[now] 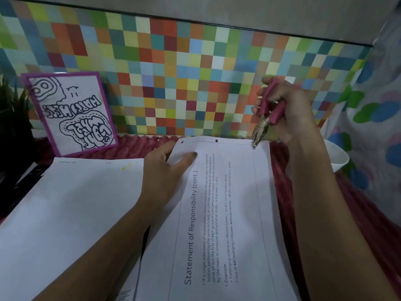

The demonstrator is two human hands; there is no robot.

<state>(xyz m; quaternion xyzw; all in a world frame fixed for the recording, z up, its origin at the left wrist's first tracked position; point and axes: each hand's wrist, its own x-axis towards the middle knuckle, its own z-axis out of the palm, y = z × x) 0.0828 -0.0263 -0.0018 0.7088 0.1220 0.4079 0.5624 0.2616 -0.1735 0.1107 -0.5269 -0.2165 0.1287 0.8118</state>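
- Far left: a dark plant (13, 118) stands at the frame edge. Just beside it, a drawing with a purple border (71, 114) leans against the multicoloured checkered wall (173, 72).
- Left of centre: blank white sheets (76, 203) lie flat on the red ribbed cloth (325, 213), below the drawing.
- Centre: the left hand (165, 170) pinches the printed page (227, 213) near its upper left corner. The thumb lies on top and the fingers are curled under the edge.
- Centre: the printed page partly overlaps the blank sheets. Its heading reads "Statement of Responsibility (cont.)".
- Right of centre: the pink-handled pliers (263, 124) point downward. Their metal tip touches the top edge of the page near its upper right corner, and the jaws appear almost closed.
- Right: the right hand (288, 109) is wrapped around both pink handles, fingers curled tight.
- Far right: a white bowl (338, 161) sits behind the right forearm.
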